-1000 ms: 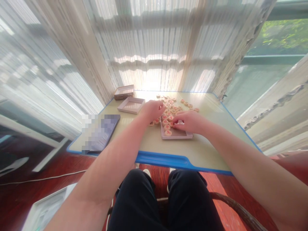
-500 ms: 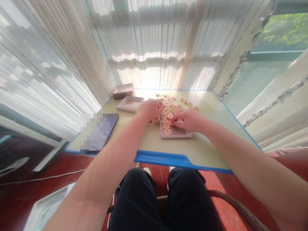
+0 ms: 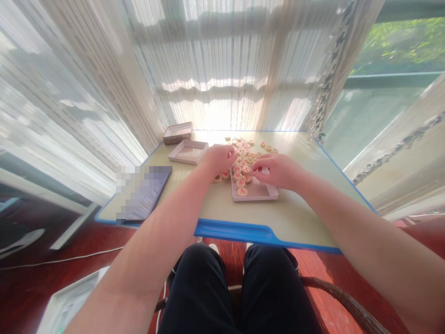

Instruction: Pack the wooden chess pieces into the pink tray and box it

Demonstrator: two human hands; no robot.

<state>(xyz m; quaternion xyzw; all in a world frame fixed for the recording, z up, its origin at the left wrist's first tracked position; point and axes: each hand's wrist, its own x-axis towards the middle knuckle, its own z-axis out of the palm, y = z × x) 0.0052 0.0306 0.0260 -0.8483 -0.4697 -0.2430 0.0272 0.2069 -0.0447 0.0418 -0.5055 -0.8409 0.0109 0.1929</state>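
Round wooden Chinese chess pieces with red characters stand in rows in the left part of a shallow box [image 3: 255, 199]; one of them is a lower-left chess piece [image 3: 242, 191]. My right hand [image 3: 273, 170] hovers over the box, thumb and fingers apart, beside the chess piece [image 3: 246, 178] in the second column. My left hand [image 3: 220, 157] is closed at the left side of the loose pile of chess pieces [image 3: 245, 145]; what its curled fingers hold, if anything, is hidden. Under its wrist lie loose pieces [image 3: 225, 174] beside the box.
A shallow box lid [image 3: 187, 152] lies on the table [image 3: 215, 204] at left, with a stack of flat boxes [image 3: 177, 133] behind it. A dark flat device [image 3: 149, 192], partly pixelated, rests near the left edge. A few pieces [image 3: 269, 148] lie apart at the right.
My right hand has let go of a chess piece in the second column of the box and drawn slightly up and right. The left hand has hardly moved.
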